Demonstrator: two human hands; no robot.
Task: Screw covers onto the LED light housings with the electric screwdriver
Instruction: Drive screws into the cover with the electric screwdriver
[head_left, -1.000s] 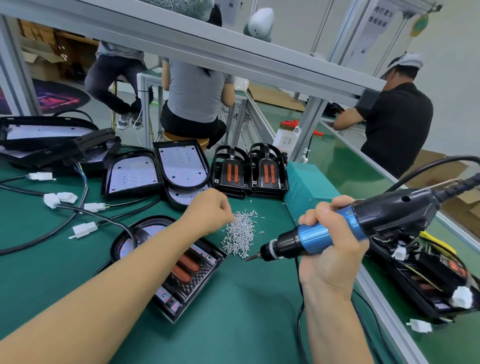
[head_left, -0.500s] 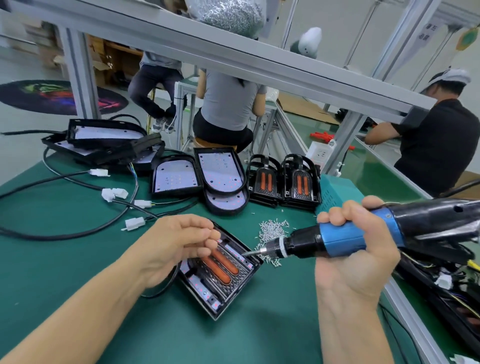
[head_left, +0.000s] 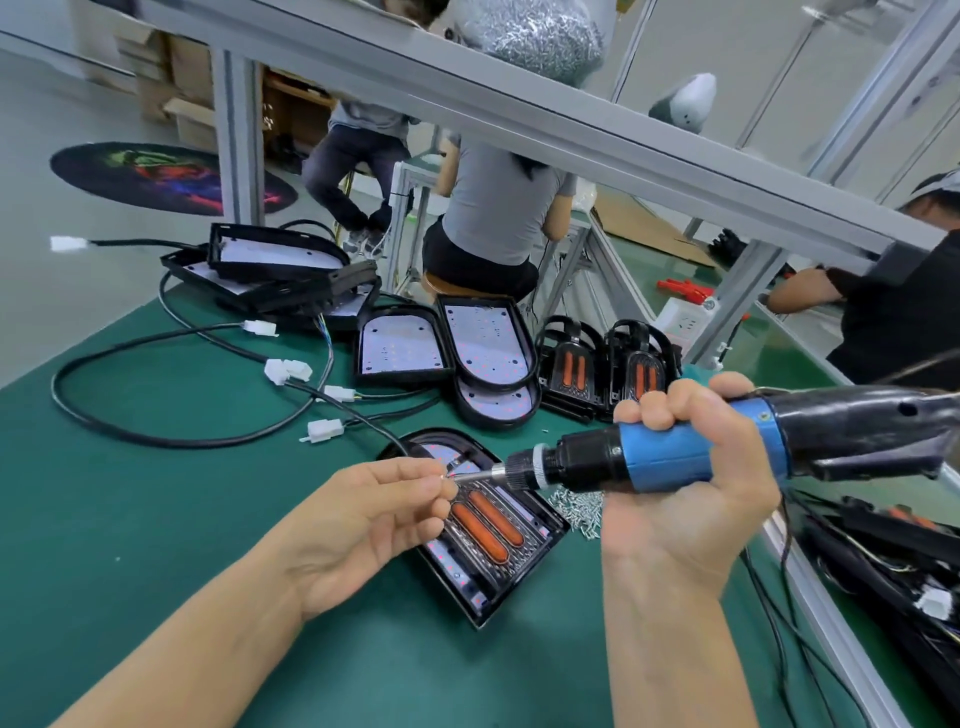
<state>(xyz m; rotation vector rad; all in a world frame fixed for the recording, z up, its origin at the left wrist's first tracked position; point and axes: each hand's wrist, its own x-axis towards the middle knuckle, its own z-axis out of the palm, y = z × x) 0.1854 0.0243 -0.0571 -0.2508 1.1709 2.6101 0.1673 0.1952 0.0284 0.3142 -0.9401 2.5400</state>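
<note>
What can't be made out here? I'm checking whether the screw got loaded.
- Screw at the bit tip, head view: too small, covered by the left hand's fingertips.
- Screwdriver rear: cut off by the right edge.
- Screw pile: partly behind the right hand.

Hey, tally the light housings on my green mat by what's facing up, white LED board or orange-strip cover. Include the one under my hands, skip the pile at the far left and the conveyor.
housings with white LED board up: 3
housings with orange-strip cover up: 3
Total: 6
</note>
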